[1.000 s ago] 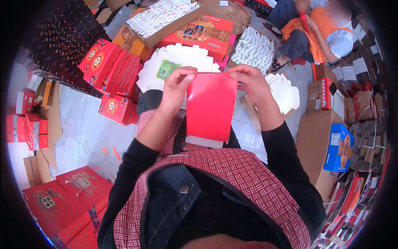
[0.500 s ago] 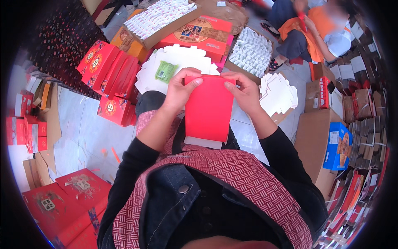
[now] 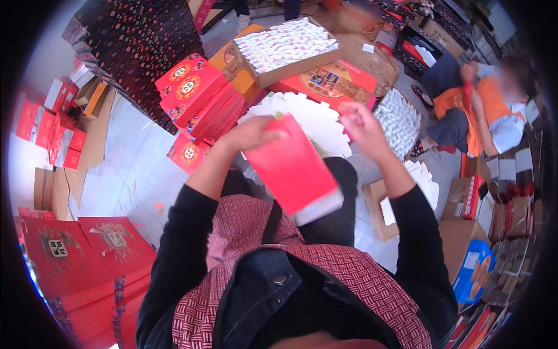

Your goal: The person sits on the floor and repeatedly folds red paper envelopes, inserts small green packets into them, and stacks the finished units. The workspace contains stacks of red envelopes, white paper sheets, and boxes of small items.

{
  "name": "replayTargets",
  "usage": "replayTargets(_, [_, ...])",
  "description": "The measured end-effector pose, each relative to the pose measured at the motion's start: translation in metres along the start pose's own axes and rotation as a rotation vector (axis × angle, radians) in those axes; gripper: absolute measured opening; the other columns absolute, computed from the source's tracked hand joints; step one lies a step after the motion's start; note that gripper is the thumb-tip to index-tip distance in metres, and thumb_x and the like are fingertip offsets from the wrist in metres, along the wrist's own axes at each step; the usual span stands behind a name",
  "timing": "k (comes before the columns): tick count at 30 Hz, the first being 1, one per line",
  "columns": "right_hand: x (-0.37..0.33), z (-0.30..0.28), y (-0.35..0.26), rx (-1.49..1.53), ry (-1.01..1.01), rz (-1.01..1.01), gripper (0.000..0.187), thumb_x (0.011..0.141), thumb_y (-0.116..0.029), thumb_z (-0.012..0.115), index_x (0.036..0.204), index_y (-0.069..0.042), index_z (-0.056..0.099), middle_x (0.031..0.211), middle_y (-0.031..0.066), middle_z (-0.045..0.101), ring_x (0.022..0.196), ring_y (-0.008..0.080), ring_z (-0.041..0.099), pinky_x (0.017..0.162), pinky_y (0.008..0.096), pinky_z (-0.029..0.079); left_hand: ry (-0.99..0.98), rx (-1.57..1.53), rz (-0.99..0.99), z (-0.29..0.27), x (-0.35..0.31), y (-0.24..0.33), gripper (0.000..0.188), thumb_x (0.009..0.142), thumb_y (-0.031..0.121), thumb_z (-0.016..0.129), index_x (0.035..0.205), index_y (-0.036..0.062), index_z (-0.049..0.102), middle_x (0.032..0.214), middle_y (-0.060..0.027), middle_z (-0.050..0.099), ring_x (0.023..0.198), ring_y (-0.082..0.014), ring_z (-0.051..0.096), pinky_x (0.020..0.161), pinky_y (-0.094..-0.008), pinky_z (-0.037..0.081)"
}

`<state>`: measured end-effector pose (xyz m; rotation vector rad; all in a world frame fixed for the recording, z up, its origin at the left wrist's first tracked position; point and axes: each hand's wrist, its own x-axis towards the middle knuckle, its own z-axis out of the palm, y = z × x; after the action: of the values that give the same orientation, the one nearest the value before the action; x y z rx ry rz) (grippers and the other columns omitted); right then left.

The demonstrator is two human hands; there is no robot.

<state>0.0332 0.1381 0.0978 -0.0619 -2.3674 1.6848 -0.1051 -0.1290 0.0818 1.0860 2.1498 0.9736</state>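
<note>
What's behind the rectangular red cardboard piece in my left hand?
Jagged-edged white cardboard sheets and a dark trouser leg show past its edges; whatever the red piece covers can't be seen.

Floor [image 3: 131,174] of pale grey tiles, bearing, from left to right: cardboard [image 3: 87,157], dark floral stack [image 3: 128,52], small reddish scrap [image 3: 159,206], piled red boxes [image 3: 197,99] and, well apart from these, brown carton [image 3: 376,218].

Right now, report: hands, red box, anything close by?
Left hand holds red box by its far end. Right hand off the box, blurred. Box slanted, white end lowermost. White cardboard pieces just beyond.
</note>
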Motion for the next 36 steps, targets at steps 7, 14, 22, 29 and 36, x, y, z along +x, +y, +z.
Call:
replayTargets(7, [0.221, 0.071, 0.063, -0.34, -0.189, -0.104, 0.012, 0.079, -0.011, 0.064, 0.086, -0.002, 0.068, 0.084, 0.0115, 0.067, 0.076, 0.0176, 0.064, 0.071, 0.0286, 0.049, 0.232, 0.23, -0.438, 0.012, 0.017, -0.086, 0.067, 0.08, 0.06, 0.054, 0.097, -0.0055, 0.056, 0.087, -0.0244, 0.063, 0.081, -0.0363, 0.063, 0.074, -0.0432, 0.049])
replayTargets(14, [0.339, 0.181, 0.169, -0.851, -0.307, -0.154, 0.019, 0.075, -0.01, 0.065, 0.094, -0.008, 0.068, 0.094, 0.0129, 0.065, 0.089, 0.0294, 0.061, 0.078, 0.0357, 0.048, 0.043, 0.197, -0.543, -0.002, 0.031, -0.053, 0.072, 0.079, 0.061, 0.052, 0.102, -0.0069, 0.05, 0.08, -0.0211, 0.063, 0.079, -0.0349, 0.063, 0.07, -0.0418, 0.05])
replayTargets(22, [0.358, 0.171, 0.16, -0.864, -0.305, -0.17, 0.008, 0.076, -0.004, 0.058, 0.083, -0.003, 0.062, 0.09, 0.0145, 0.063, 0.084, 0.0289, 0.062, 0.07, 0.0368, 0.049, 0.122, 0.112, -0.527, -0.016, 0.02, -0.057, 0.068, 0.08, 0.06, 0.052, 0.098, -0.0058, 0.05, 0.081, -0.0239, 0.063, 0.078, -0.0386, 0.063, 0.07, -0.0446, 0.05])
replayTargets(29, [0.198, 0.039, -0.011, -0.083, 0.032, -0.389, 0.013, 0.083, 0.01, 0.048, 0.092, 0.001, 0.051, 0.108, 0.0125, 0.063, 0.09, 0.0129, 0.062, 0.069, 0.0242, 0.051, 0.379, -0.081, -0.427, -0.021, 0.027, -0.08, 0.074, 0.081, 0.06, 0.052, 0.1, -0.0119, 0.054, 0.092, -0.03, 0.06, 0.087, -0.0398, 0.061, 0.077, -0.0439, 0.048])
replayTargets(36, [-0.007, -0.059, -0.148, -0.844, -0.087, -0.638, 0.018, 0.081, 0.012, 0.049, 0.095, 0.001, 0.051, 0.115, 0.0212, 0.058, 0.103, 0.0289, 0.06, 0.084, 0.0304, 0.047, 0.185, -1.504, -0.225, 0.006, 0.017, -0.041, 0.052, 0.092, 0.041, 0.047, 0.118, -0.0043, 0.049, 0.111, -0.0148, 0.059, 0.095, -0.0219, 0.062, 0.084, -0.034, 0.051])
